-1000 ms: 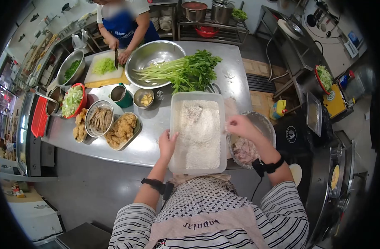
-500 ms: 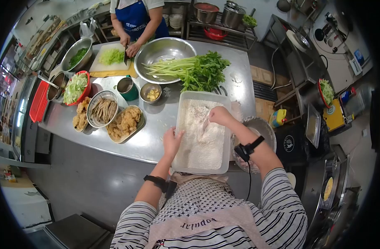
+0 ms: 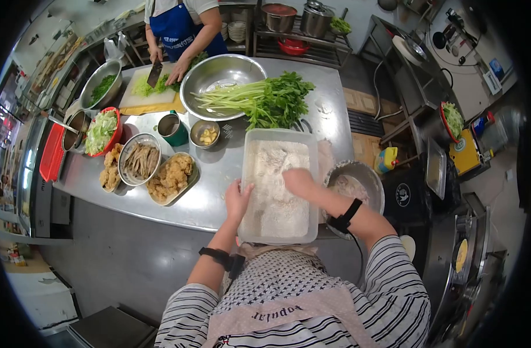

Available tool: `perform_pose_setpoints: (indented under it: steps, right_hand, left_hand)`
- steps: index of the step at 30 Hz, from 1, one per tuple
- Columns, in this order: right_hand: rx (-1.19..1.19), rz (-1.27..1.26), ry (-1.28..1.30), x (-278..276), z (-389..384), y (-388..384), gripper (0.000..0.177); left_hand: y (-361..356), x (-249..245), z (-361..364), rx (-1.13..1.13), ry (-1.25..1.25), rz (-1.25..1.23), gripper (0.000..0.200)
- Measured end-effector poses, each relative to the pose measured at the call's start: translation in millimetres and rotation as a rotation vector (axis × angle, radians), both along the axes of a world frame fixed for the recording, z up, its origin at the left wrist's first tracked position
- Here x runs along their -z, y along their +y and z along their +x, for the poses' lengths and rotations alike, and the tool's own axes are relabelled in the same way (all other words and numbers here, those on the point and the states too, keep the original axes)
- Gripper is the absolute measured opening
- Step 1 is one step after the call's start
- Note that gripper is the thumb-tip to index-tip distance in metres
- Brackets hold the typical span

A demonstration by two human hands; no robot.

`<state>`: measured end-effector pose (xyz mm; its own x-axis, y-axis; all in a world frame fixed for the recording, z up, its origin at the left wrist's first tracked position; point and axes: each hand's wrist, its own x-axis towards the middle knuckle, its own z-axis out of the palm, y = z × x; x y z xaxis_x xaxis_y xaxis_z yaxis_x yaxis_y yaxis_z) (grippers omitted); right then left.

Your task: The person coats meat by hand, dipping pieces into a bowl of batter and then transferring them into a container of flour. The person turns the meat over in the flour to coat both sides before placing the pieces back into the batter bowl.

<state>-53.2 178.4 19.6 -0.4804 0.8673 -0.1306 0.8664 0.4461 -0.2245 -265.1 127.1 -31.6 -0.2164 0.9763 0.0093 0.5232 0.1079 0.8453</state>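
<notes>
A white rectangular plastic tub [image 3: 248, 223] of pale flour [image 3: 280, 217] lies at the table edge in front of me. My left hand [image 3: 237, 199] grips its left wall, thumb over the rim and fingers outside. Over the flour, my right hand [image 3: 299, 182] is curled with knuckles up; whatever it holds is hidden beneath it. Clumpy, flour-coated bits [image 3: 276, 155] show toward the tub's far end. Just right of the tub stands a metal pot [image 3: 380, 191] with pale pinkish pieces, perhaps raw meat [image 3: 351, 188], inside, partly behind my right forearm.
Celery [image 3: 277, 98] lies across a large steel bowl [image 3: 190, 104] beyond the tub. Fried pieces [image 3: 171, 177], a bowl of brown strips [image 3: 141, 159] and a green cup [image 3: 174, 130] stand left. Across the steel table [image 3: 207, 203], a co-worker [image 3: 187, 29] cuts greens with a cleaver [image 3: 154, 74].
My right hand has moved down the tub toward me, from the far flour to its middle. My left hand stays at the wall. The co-worker's cleaver has shifted left.
</notes>
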Motion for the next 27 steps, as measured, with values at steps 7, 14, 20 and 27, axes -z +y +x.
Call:
perform_pose_setpoints:
  steps: [7, 14, 20, 27]
  right_hand:
    - [0.142, -0.107, 0.498, -57.4, 30.5, 65.8, 0.014]
    - [0.353, -0.267, 0.522, -48.3, 159.6, -3.6, 0.016]
    - [-0.093, 0.207, 0.141, 61.0, 188.2, -85.4, 0.015]
    - [0.913, -0.659, 0.92, 73.2, 224.1, -49.2, 0.015]
  left_hand:
    - [0.9, -2.2, -3.3, 0.019, -0.006, 0.002, 0.04]
    - [0.3, -14.3, 1.1, 0.027, -0.136, -0.026, 0.037]
    - [1.1, -8.1, -1.1, 0.038, -0.137, -0.05, 0.037]
    - [0.5, -7.3, -0.3, 0.039, -0.145, -0.064, 0.038]
